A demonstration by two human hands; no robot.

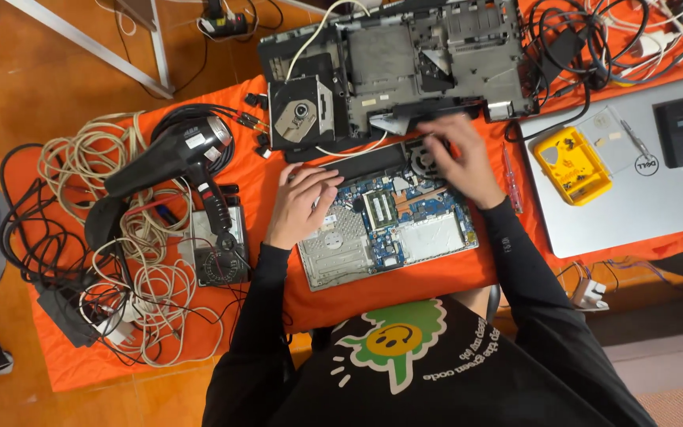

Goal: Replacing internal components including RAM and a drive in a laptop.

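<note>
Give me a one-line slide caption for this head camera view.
Both hands, left hand and right hand, rest on an opened laptop base on an orange cloth, hair dryer alongside.

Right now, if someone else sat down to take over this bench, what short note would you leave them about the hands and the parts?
Left hand: open, resting flat on the left part of the opened laptop base with the blue circuit board.
Right hand: fingers bent at the black cooling fan at the board's upper edge; its grip is too blurred to read.
Behind them on the orange cloth lies the stripped black laptop shell with a disc drive at its left.
Yellow parts tray sits on a closed silver laptop to the right.
Done: casing off, board exposed. Left: board and fan not yet out.
</note>
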